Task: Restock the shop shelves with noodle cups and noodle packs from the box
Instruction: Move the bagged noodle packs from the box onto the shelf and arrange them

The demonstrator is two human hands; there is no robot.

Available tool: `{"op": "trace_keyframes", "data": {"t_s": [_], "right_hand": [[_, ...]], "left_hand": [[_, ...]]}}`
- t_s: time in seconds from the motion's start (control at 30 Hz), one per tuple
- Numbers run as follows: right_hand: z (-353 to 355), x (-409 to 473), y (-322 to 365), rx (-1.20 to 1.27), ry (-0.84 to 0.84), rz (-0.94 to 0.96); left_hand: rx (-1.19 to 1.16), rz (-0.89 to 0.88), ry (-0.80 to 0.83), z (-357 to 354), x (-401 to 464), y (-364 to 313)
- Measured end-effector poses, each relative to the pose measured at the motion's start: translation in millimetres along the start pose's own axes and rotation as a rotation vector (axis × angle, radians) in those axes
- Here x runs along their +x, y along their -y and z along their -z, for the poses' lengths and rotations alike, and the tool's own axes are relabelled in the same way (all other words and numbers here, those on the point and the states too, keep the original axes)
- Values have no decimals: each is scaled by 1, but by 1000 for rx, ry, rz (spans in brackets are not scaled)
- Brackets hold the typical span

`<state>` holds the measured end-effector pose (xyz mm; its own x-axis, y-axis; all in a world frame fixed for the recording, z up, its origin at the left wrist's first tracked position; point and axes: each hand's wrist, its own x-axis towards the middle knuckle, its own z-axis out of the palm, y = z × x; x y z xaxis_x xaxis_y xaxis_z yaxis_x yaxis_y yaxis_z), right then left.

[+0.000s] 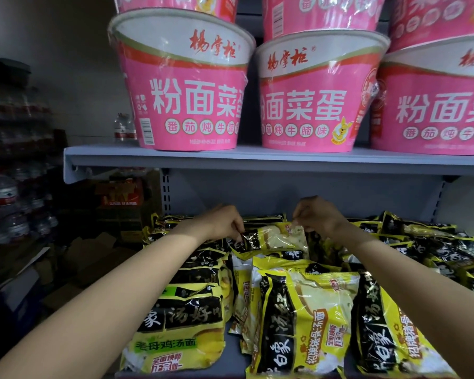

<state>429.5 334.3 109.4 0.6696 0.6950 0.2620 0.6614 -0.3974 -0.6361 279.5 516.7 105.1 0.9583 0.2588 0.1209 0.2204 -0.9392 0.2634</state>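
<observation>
- Lying nearest the camera, at about 6 o'clock, loose yellow-and-black noodle packs [298, 318] are spread over the front of the lower shelf [227, 359], some overlapping and some tilted on edge.
- At about 7 o'clock a small stack of flat packs [192, 305] is seen close to the shelf's front edge.
- Further in, near the centre of the view, one pack [274, 237] is held up by its two top corners above the pile.
- Its left corner is pinched by the left hand [225, 222], with the fingers curled down onto the wrapper.
- Its right corner is pinched by the right hand [316, 216] in the same manner; neither hand is released.
- A slip is judged possible, since only thin wrapper edges are gripped, and the pack could be dropped crooked onto the heap.
- The leaning packs around it could be pushed over if it is pressed in between them.
- Towards 12 o'clock, pink noodle cups [186, 86] are stacked on the upper shelf [257, 160], just above the hands; they could be knocked if the hands are raised carelessly.
- The box is not identified with certainty; cardboard [93, 258] is made out dimly at 9 o'clock.
</observation>
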Motion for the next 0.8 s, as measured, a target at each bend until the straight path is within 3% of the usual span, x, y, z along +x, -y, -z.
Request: {"op": "trace_keyframes", "data": {"t_s": [0.17, 0.33, 0.53, 0.67, 0.8], "right_hand": [[1, 3, 28, -122, -170, 134], [-10, -7, 28, 298, 120, 156], [-7, -9, 3, 29, 180, 96], [-8, -16, -5, 22, 245, 93], [-8, -13, -7, -1, 182, 130]], "left_hand": [[-220, -47, 47, 4, -6, -12], [-265, -49, 39, -6, -7, -17], [-245, -60, 3, -5, -10, -14], [-255, -68, -1, -2, -11, -15], [-278, -70, -23, -4, -11, -15]]}}
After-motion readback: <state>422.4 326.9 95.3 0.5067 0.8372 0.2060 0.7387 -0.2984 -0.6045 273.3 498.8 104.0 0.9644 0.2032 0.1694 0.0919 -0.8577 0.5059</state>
